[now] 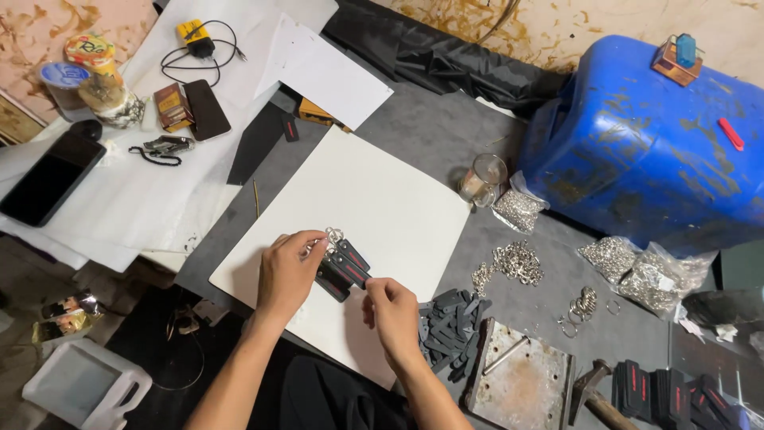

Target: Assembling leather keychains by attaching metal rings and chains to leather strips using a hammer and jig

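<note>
My left hand (288,269) and my right hand (391,312) meet over a white board (374,199) on the grey work surface. Between them lies a small bunch of black strap-shaped key fobs with red marks (344,266), each with a metal ring at its top end (333,236). The left hand pinches the ring end of the bunch. Fingertips of the right hand grip the lower end of one fob. A pile of plain dark grey fob blanks (450,326) lies just right of my right hand.
Loose metal rings (509,263) and bags of rings (649,275) lie to the right, below a blue barrel (645,135). A rusty metal block (521,382), a hammer (593,394) and finished fobs (660,394) sit at the bottom right. A glass jar (482,179), phones (49,177) and papers lie beyond.
</note>
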